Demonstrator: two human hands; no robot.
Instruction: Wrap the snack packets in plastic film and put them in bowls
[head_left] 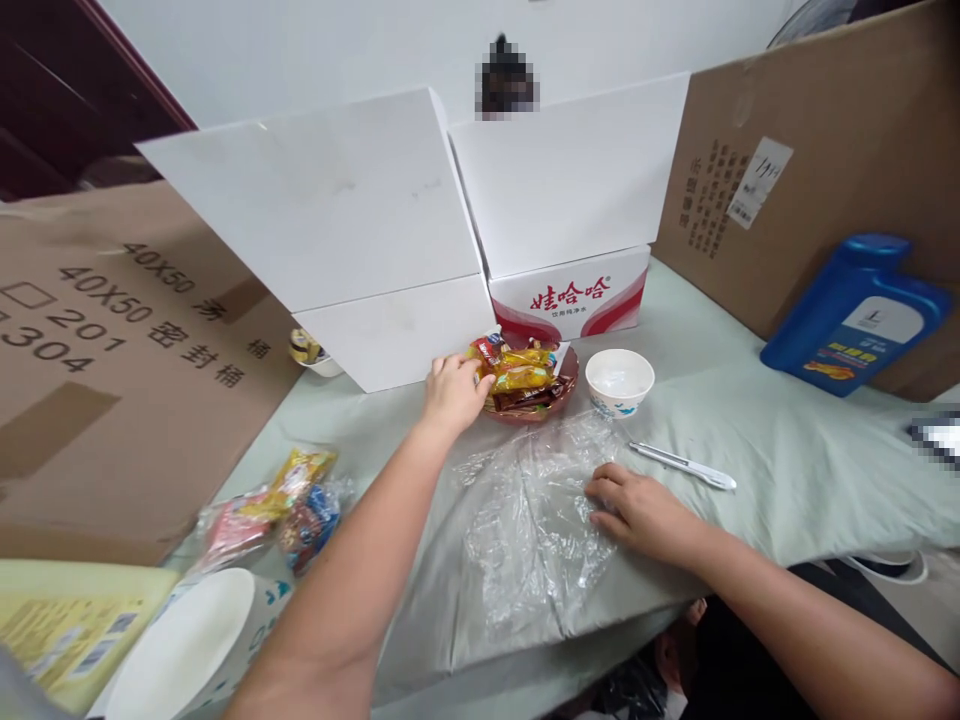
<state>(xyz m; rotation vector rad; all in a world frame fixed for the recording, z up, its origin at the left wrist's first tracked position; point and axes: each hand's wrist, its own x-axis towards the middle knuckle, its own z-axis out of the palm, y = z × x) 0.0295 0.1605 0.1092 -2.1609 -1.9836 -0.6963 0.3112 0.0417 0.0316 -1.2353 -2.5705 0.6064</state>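
1. Head view: our left hand (452, 393) curls at the red dish (568, 372), fingers on the snacks (519, 376); whether it grips, we cannot tell.
2. Our right hand (637, 510) lies open and flat on the plastic sheet (525, 525).
3. Nearby sit a white bowl (619, 381), a knife (682, 465) and white boxes (390, 250).

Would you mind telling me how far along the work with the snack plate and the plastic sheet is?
Done: a sheet of clear plastic lies spread on the table, and the red plate is piled with wrapped snacks. In hand: the left hand touches the plate's edge; the right hand presses flat on the plastic. Left: the plate stands beyond the sheet, uncovered, and the knife lies untouched.
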